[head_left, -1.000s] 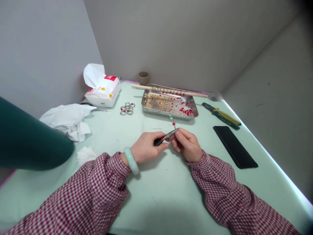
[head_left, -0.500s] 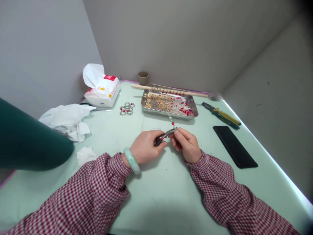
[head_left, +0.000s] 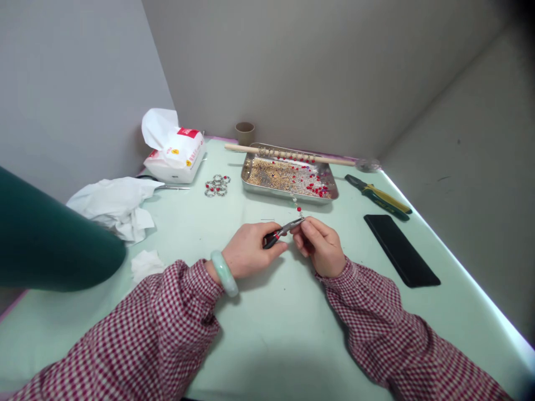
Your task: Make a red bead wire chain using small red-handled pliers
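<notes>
My left hand (head_left: 249, 249) is closed round small pliers (head_left: 281, 231) with black and red handles, their metal jaws pointing right. My right hand (head_left: 320, 243) pinches the near end of a short beaded strand (head_left: 297, 206) with red beads, right at the plier tips. The strand runs up toward a steel tray (head_left: 254, 188) holding gold, red and clear beads. Both hands hover just above the pale green table (head_left: 267, 334), near its middle. A green bangle (head_left: 223, 273) sits on my left wrist.
A wooden rod (head_left: 330, 160) threaded with beads lies across the tray's back. Green-yellow pliers (head_left: 378, 197) and a black phone (head_left: 401, 250) lie right. A ring cluster (head_left: 217, 185), tissue pack (head_left: 175, 151), crumpled tissues (head_left: 115, 203), small cup (head_left: 244, 132) stand left. A dark green sleeve (head_left: 50, 239) intrudes at left.
The hands stay together with only slight shifts; the plier jaws and the strand's end have moved a little, and the strand now hangs slightly straighter toward the tray.
</notes>
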Tool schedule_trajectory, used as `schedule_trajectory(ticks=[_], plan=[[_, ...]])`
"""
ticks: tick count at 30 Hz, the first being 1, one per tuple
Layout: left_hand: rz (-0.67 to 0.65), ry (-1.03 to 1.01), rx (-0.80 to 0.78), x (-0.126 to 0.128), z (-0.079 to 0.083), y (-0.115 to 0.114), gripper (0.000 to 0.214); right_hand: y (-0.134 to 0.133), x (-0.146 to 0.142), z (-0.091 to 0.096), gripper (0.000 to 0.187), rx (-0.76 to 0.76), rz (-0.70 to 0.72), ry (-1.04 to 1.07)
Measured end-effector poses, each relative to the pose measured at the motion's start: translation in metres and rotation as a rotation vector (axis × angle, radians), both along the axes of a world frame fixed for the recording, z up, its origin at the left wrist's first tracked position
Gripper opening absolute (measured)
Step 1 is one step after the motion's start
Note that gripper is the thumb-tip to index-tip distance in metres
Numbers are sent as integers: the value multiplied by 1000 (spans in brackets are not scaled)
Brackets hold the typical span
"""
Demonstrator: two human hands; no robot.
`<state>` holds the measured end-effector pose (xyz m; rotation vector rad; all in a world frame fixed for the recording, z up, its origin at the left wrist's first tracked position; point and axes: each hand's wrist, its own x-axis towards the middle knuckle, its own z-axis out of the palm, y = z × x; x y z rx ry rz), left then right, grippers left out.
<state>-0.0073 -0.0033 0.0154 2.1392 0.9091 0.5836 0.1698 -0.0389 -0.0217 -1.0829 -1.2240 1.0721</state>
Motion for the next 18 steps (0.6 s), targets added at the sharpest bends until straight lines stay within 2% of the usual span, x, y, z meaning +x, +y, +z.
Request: schedule_trajectory(ticks=[18], plan=[[16, 25, 22, 1, -1, 0, 11, 1, -1, 0, 27, 5, -91, 13]])
